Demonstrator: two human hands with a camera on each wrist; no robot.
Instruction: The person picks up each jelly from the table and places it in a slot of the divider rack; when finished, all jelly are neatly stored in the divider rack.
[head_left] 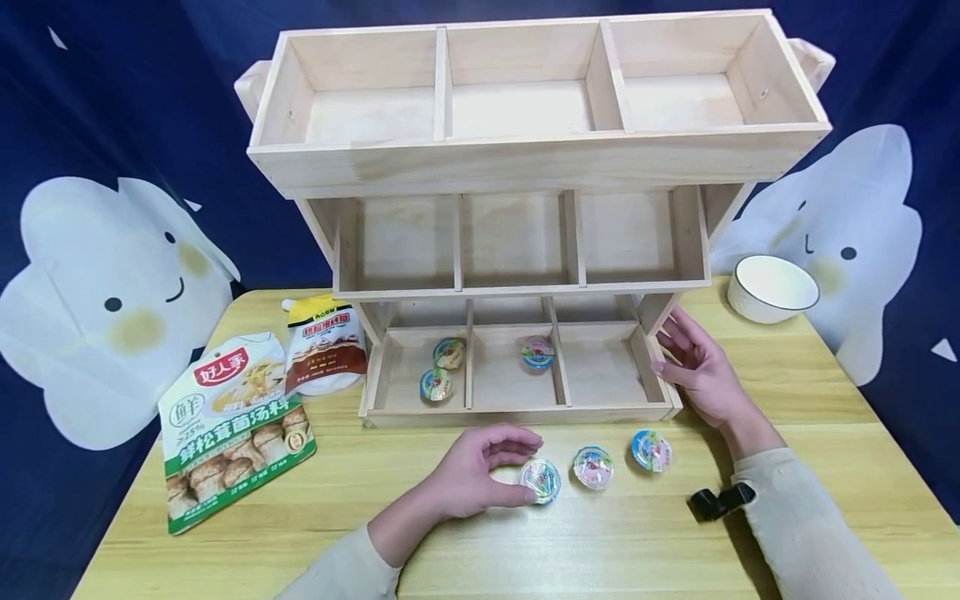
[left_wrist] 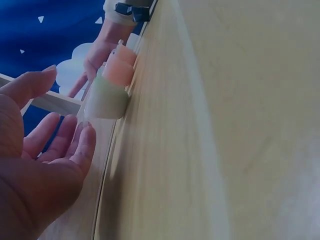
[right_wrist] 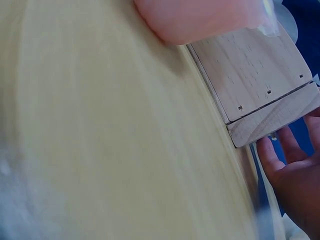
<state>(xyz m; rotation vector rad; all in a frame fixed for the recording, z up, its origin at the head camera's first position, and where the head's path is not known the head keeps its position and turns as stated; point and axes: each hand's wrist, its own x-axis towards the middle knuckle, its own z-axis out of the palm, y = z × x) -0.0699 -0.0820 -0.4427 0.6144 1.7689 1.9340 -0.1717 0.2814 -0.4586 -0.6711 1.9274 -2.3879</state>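
My left hand (head_left: pixel 480 471) is around the near side of a jelly cup (head_left: pixel 541 481) with a blue and green lid, thumb and fingers spread. In the left wrist view a gap shows between thumb and fingers, and the fingertips lie close to the pale cup (left_wrist: pixel 106 100). Two more jelly cups stand to its right, one with a pink lid (head_left: pixel 593 467) and one with a blue and pink lid (head_left: pixel 651 451). My right hand (head_left: pixel 701 367) touches the right side of the wooden shelf (head_left: pixel 517 417), fingers loosely extended; in the right wrist view fingertips meet its side board (right_wrist: pixel 275 117).
The shelf has three tiers of compartments. Two jelly cups (head_left: pixel 437 385) sit in its bottom left compartment and one cup (head_left: pixel 537 353) in the bottom middle. A green and white packet (head_left: pixel 240 425) and a brown pouch (head_left: pixel 326 346) are at left. A white bowl (head_left: pixel 772 289) stands back right.
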